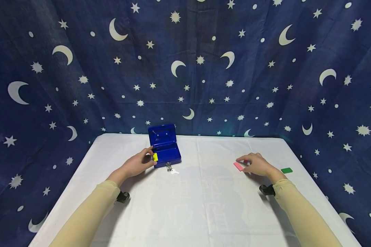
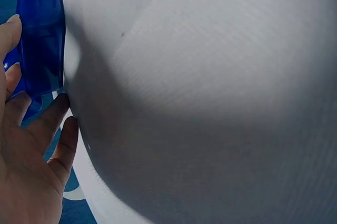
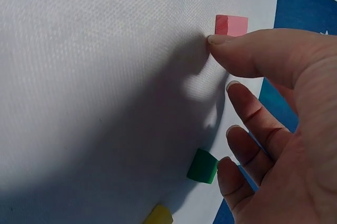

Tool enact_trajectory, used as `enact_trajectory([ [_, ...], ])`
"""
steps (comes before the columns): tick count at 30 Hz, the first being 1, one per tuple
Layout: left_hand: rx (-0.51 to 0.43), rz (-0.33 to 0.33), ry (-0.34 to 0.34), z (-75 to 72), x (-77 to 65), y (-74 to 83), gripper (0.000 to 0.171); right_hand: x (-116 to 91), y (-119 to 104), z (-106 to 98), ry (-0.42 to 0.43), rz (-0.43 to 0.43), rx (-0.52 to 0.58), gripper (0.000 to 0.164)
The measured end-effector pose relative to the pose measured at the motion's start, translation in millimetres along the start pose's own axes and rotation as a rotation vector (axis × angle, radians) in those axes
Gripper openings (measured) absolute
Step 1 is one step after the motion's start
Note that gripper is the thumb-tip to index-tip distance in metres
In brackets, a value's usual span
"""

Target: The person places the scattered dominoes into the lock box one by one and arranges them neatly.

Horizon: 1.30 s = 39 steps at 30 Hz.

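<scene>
An open blue cash box (image 1: pixel 166 156) stands toward the back of the table, left of centre, lid raised. My left hand (image 1: pixel 138 162) grips its left end, thumb near the front corner and index finger near the back. A small yellow piece (image 1: pixel 155 157) shows at that end, between thumb and index finger. The left wrist view has the fingers spread along the blue box (image 2: pixel 43 45). Further right, my right hand (image 1: pixel 257 165) pinches a small pink block (image 1: pixel 238 166) at the tabletop. In the right wrist view the thumb partly covers the pink block (image 3: pixel 231 24).
A metal latch (image 1: pixel 168 167) hangs at the box's front, with keys (image 1: pixel 174 171) beside it. A green block (image 1: pixel 286 170) lies right of my right hand. The right wrist view also shows a yellow block (image 3: pixel 159 215). A starry curtain (image 1: pixel 201 68) surrounds the white table (image 1: pixel 198 206).
</scene>
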<state>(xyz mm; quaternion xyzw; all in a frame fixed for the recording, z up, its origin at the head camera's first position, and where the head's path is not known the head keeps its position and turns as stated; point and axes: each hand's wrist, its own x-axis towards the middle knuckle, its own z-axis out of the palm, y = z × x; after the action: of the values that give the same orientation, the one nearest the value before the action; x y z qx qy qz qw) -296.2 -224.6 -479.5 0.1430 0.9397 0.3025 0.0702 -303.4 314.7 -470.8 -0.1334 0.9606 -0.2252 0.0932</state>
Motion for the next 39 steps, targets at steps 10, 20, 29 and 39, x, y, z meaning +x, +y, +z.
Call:
enact_trajectory([
  [10, -0.009, -0.006, -0.002, -0.7, -2.0, 2.1, 0.046, 1.1, -1.9, 4.3, 0.02, -0.004, -0.001, 0.045],
  [20, -0.024, -0.008, -0.009, -1.6, -1.6, 2.9, 0.044, 1.3, -8.3, 12.4, 0.026, 0.015, 0.045, 0.05],
  [29, -0.015, -0.005, -0.004, -2.0, -3.0, 3.8, 0.044, -2.3, -10.3, 14.7, 0.025, 0.001, 0.12, 0.055],
  [39, -0.022, 0.004, -0.008, -2.0, -2.4, 2.8, 0.044, -2.7, -10.3, 17.6, 0.033, 0.04, 0.123, 0.054],
])
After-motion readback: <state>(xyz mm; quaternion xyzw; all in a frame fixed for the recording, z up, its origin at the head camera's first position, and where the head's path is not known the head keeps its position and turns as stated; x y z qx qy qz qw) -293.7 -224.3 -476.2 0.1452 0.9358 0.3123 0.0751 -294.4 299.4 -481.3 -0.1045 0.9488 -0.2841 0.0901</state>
